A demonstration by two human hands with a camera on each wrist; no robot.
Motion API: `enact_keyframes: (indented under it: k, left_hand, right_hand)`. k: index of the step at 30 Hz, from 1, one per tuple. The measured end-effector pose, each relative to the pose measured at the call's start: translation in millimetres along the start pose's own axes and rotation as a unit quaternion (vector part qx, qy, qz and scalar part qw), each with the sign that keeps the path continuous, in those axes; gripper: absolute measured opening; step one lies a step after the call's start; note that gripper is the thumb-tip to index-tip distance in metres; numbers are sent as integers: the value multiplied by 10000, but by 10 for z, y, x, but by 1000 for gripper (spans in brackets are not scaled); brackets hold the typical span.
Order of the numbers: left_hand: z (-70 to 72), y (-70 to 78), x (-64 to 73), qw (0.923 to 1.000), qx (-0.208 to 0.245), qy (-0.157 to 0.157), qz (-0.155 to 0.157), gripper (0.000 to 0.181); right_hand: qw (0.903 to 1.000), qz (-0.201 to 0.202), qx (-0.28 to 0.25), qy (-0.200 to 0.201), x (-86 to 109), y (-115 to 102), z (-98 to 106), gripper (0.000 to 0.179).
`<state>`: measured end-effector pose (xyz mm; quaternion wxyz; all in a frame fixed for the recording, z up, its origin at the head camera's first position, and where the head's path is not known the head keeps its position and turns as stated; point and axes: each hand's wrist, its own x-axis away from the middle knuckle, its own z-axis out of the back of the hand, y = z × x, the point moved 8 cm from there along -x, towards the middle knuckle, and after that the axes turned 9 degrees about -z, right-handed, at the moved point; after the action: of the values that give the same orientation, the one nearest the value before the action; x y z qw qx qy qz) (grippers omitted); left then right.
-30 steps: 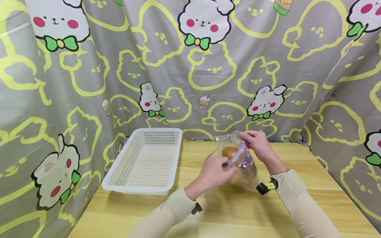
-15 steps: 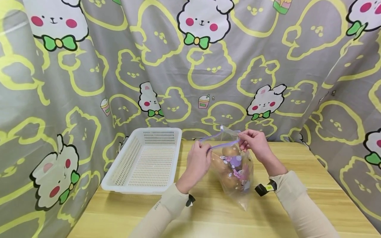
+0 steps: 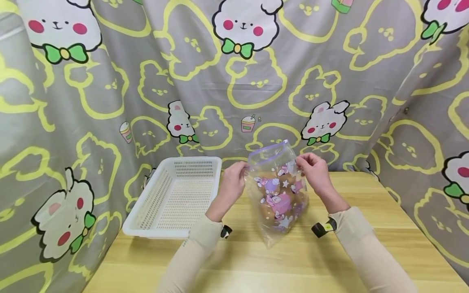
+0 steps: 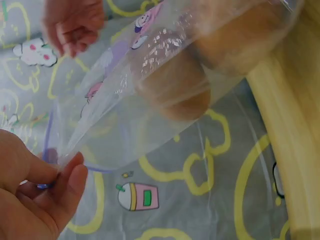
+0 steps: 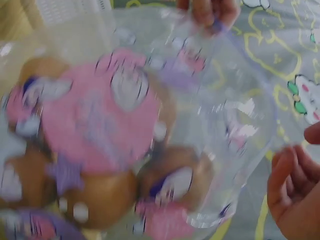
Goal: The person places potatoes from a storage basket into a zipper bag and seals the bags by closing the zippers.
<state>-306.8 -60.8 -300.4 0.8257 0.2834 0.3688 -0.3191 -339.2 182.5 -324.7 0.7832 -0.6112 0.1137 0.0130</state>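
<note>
A clear zip bag (image 3: 280, 203) with a purple zip edge and pink, purple and white cartoon prints stands tilted above the wooden table. Inside are several round brown items (image 5: 105, 197), whose kind is unclear through the film. My left hand (image 3: 231, 181) pinches the bag's upper left edge between thumb and fingers, as the left wrist view shows close up. My right hand (image 3: 315, 173) is beside the bag's upper right edge. In the right wrist view that hand (image 5: 295, 195) appears apart from the film, thumb and loosely bent fingers separated. The zip mouth faces up and back.
A white perforated plastic basket (image 3: 187, 207) sits on the table (image 3: 242, 260) to the left of the bag. Behind and at both sides hangs a grey patterned curtain (image 3: 256, 97), close to the table's back edge.
The bag has been raised and turned so its printed side faces me. My left hand has shifted from the bag's mouth leftward and up to its left edge. The right hand has stayed nearly in place.
</note>
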Motion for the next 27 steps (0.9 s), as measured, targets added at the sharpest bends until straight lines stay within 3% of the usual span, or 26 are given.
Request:
enact_keyframes:
  k: [3,8,13,17,21,27]
  left_hand:
    - [83,-24,-52,9998,77,93,-136,26]
    - [210,-59,-118,9979,283,374,-441,29]
    - [291,-109,-132,9950,529,688,-492,26]
    - [306,-162,-97,9949,647,759,-168,19]
    - [315,-254,-53,9929,850,772,317,20]
    - [330,-419,-3,9782,1573,665,1178,26]
  right_hand:
    - [9996,-101,208,130,-102,75,12,42]
    - [9979,-315,-126,-544,-263,187,-77,57]
    - [9927,-383,-672,-922,-292,274,-140,47]
    - [9873,-120,-1311,-888,-184,303,-133,25]
    - [9811,271,-1822,-588,-62,333,-76,21]
    - [9800,749,-1827,-265,78,293,-19,18]
